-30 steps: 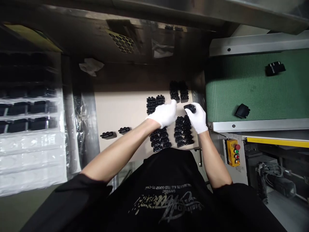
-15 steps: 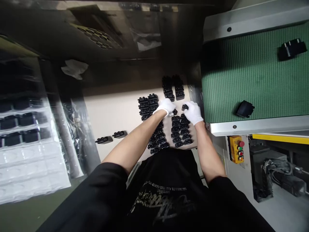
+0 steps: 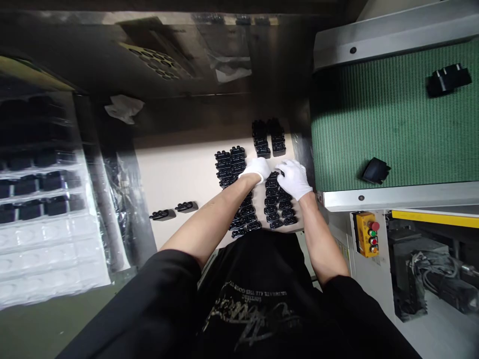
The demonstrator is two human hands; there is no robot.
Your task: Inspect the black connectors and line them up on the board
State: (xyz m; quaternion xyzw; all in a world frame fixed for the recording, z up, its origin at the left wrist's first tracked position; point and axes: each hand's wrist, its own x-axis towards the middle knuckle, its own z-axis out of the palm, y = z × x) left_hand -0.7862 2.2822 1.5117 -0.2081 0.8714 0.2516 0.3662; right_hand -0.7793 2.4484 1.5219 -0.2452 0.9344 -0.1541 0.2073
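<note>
Both hands wear white gloves and work above rows of small black moulded parts on a pale board. My left hand lies between the left block of parts and the right block; its fingers are bent down and hidden from view. Close by on the right, my right hand is over the upper end of the right block. Its thumb and forefinger are apart, and no part shows between them. Two more columns of black parts stand just beyond the hands.
Two single black parts lie at the board's left. A green conveyor belt with a metal side rail carries two black pieces on the right. Clear plastic trays stand at left. A yellow button box is below the belt.
My right hand has moved left and slightly down; the black part seen in its fingers earlier no longer shows there. My left hand has shifted slightly, and the part by its fingertips is no longer distinct.
</note>
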